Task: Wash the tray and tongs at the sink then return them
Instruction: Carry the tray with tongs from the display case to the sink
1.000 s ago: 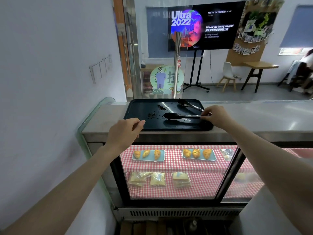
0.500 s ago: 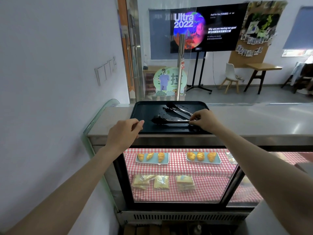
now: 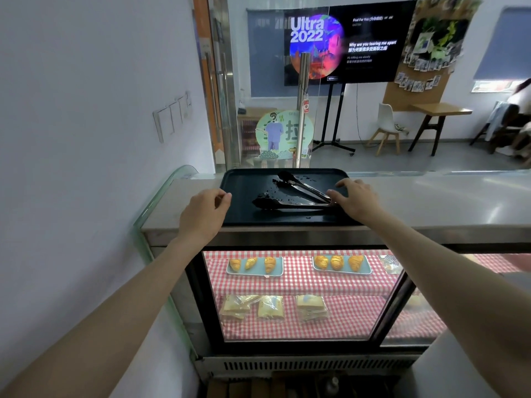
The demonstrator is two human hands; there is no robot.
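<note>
Steel counter top (image 3: 431, 205) over a glass display case (image 3: 301, 297) with croissants (image 3: 337, 262) on red-checked cloth; big screen (image 3: 344, 44) on the far wall. Black tray (image 3: 244, 191) lying flat on the counter's left end, two pairs of black tongs (image 3: 293, 201) resting on it among crumbs. Left hand (image 3: 202, 215) curled over the tray's near-left edge, gripping it. Right hand (image 3: 356, 201) at the tray's right edge, fingers spread, touching the tongs' handle ends.
</note>
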